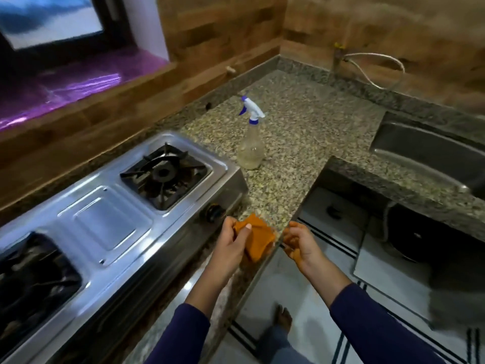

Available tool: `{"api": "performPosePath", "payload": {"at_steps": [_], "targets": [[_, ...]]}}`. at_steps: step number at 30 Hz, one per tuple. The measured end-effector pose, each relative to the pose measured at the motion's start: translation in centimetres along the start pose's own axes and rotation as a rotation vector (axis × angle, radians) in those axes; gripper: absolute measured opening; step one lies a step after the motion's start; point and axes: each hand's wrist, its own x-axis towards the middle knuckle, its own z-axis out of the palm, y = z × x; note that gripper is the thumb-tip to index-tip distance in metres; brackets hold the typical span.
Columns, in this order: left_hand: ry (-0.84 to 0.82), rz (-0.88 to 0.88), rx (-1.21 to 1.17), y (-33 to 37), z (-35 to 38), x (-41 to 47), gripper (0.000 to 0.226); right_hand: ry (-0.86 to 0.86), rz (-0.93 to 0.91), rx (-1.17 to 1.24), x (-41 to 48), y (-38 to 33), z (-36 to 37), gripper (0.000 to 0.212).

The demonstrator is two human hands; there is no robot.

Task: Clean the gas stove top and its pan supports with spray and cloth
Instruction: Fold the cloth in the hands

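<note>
The gas stove (105,219) sits on the left of the bench (294,137), with a black pan support (165,174) over its right burner. Near its right corner, the left hand (235,241) grips an orange cloth (259,240). The spray bottle (251,145) stands upright farther back, and the right hand (301,243) pinches the cloth's other end.

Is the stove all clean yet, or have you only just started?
Barely started, it seems: black pan supports sit on the steel gas stove. The left hand and right hand hold the orange cloth. The clear spray bottle stands alone on the speckled granite counter; spraying and wiping remain.
</note>
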Motion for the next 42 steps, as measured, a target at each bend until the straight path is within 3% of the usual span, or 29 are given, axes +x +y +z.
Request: {"api": "performPosePath", "payload": {"at_steps": [4,8,14,16,22,26,31,38,42], "targets": [[0.11,-0.079,-0.044,2.0,3.1,5.6,0.015,-0.006,-0.057,-0.118,6.3,-6.8,-0.1,0.021],[0.23,-0.115,-0.15,2.8,5.6,11.4,0.017,-0.197,-0.19,-0.364,12.6,-14.9,2.7,0.025],[0.326,-0.134,-0.372,4.6,8.0,15.7,0.035,-0.438,-0.442,-0.72,19.0,-20.8,11.7,0.075],[0.362,-0.155,-0.391,5.3,8.1,16.9,0.039,-0.497,-0.484,-0.809,20.5,-21.5,14.4,0.083],[0.417,-0.215,-0.424,5.7,8.7,21.5,0.032,-0.614,-0.561,-0.729,23.3,-21.6,15.7,0.051],[0.371,-0.243,-0.413,6.3,11.7,25.6,0.018,-0.4,-0.638,-0.588,25.4,-23.5,11.1,0.023],[0.227,-0.287,-0.339,6.7,17.6,30.4,0.028,-0.126,-0.673,-0.321,26.8,-27.4,0.3,0.018],[-0.069,-0.449,-0.439,7.4,33.8,36.4,0.037,0.34,-0.746,-0.135,26.7,-31.6,-22.5,0.016],[-0.221,-0.505,-0.518,7.5,44.6,37.8,0.04,0.593,-0.747,-0.149,25.8,-31.8,-33.5,0.01]]}}
